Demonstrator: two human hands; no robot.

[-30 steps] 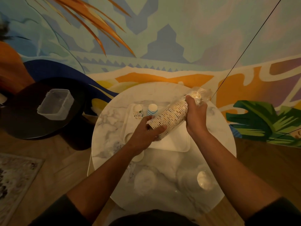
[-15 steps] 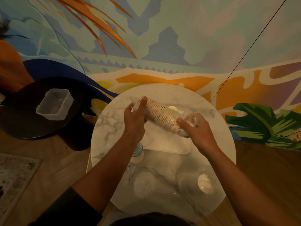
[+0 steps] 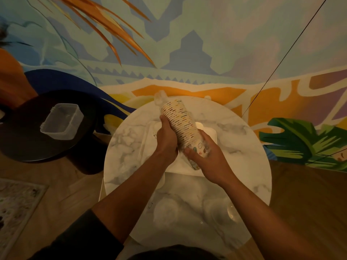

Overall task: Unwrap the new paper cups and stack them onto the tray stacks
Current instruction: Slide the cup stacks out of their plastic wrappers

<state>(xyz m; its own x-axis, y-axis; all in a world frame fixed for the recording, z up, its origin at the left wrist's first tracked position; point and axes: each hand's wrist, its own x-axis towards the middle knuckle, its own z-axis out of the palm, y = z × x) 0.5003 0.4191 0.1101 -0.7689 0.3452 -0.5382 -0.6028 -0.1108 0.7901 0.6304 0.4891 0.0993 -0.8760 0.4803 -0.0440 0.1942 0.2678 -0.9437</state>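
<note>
A sleeve of stacked paper cups (image 3: 181, 124), patterned with small coloured dashes and still in clear plastic wrap, is held steeply tilted above the white tray (image 3: 211, 136) on the round marble table (image 3: 124, 147). My left hand (image 3: 167, 139) grips the sleeve's middle from the left. Around its lower end, my right hand (image 3: 208, 156) holds the cups where the wrap is crumpled. Loose clear wrap (image 3: 159, 97) sticks out at the sleeve's far top end. My hands and the sleeve hide the cup stacks on the tray.
Clear plastic wrapping and lids (image 3: 189, 211) lie on the table's near part. A black round side table (image 3: 24, 132) at the left carries a clear plastic box (image 3: 62, 121). A painted wall stands right behind the table. Wooden floor (image 3: 309, 194) surrounds it, with a rug (image 3: 16, 209) at lower left.
The sleeve has swung from lying across the tray to nearly upright. My left hand slid from its far end to its middle; my right hand stays on the lower end.
</note>
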